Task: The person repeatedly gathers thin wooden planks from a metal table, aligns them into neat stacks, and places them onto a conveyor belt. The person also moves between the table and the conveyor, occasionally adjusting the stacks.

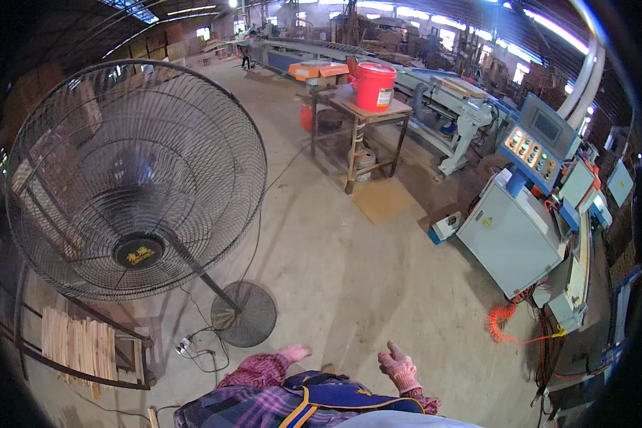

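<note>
In front of my body, low in the head view, both hands hang apart over the concrete floor (pixel 335 285). My left hand (pixel 294 352), at the end of a pink patterned sleeve, has its fingers stretched toward the middle and holds nothing I can see. My right hand (pixel 398 365) wears a pale pinkish glove. Its fingers are partly spread, with nothing visible in them. Closest to my left hand is the round base (pixel 253 314) of a large black pedestal fan (pixel 139 250). Neither hand touches anything.
Cords and a plug (pixel 184 346) lie by the fan base. Wood strips (pixel 78 344) rest on a metal rack at left. Ahead, a red bucket (pixel 374 87) stands on a small table (pixel 357 107). At right are a grey cabinet (pixel 510 235), control panel (pixel 538 146) and coiled orange hose (pixel 501 322).
</note>
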`<state>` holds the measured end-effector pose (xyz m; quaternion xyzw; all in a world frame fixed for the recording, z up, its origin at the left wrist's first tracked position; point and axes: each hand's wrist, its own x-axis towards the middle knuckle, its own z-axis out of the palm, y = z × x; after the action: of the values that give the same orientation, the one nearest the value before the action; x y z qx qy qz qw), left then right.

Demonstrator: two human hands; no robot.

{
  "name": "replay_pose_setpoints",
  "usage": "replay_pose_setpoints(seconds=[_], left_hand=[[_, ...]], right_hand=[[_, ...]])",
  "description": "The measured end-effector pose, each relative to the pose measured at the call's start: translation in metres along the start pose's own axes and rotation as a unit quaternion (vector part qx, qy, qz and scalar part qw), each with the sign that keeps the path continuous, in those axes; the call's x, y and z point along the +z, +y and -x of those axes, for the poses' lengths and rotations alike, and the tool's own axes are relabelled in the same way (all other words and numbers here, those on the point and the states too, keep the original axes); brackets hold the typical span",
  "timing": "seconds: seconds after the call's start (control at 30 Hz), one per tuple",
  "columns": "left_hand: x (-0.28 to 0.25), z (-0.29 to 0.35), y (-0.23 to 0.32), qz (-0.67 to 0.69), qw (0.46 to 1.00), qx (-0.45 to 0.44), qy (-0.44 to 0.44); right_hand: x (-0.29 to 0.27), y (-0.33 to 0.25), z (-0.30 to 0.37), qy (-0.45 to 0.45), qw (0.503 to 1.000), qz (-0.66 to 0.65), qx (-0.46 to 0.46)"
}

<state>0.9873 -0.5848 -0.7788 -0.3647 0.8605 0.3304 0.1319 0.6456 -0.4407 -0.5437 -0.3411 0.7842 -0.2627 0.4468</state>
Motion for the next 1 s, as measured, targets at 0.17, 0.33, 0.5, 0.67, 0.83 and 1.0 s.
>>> replay_pose_setpoints(seconds=[0.17, 0.33, 0.5, 0.67, 0.83, 1.0], left_hand=[[-0.131, -0.088, 0.081, 0.188, 0.978, -0.082, 0.026], [-0.089, -0.098, 0.007, 0.248, 0.953, -0.158, 0.076], [0.023, -0.004, -0.029, 0.103, 0.962, -0.214, 0.135], [0.062, 0.042, 0.051, 0.159, 0.890, -0.428, 0.011], [0.075, 0.028, 0.137, 0.249, 0.865, -0.435, 0.025], [0.128, -0.014, 0.176, 0.249, 0.860, -0.441, 0.063]], right_hand=[[-0.015, -0.024, -0.078, -0.035, 0.999, 0.024, 0.025], [-0.001, -0.076, -0.111, -0.192, 0.940, 0.180, -0.218], [-0.008, -0.117, -0.199, -0.350, 0.872, 0.265, -0.216], [-0.023, -0.153, -0.311, -0.387, 0.828, 0.301, -0.273], [0.007, -0.179, -0.342, -0.294, 0.819, 0.358, -0.338], [0.067, -0.178, -0.270, -0.424, 0.701, 0.401, -0.410]])
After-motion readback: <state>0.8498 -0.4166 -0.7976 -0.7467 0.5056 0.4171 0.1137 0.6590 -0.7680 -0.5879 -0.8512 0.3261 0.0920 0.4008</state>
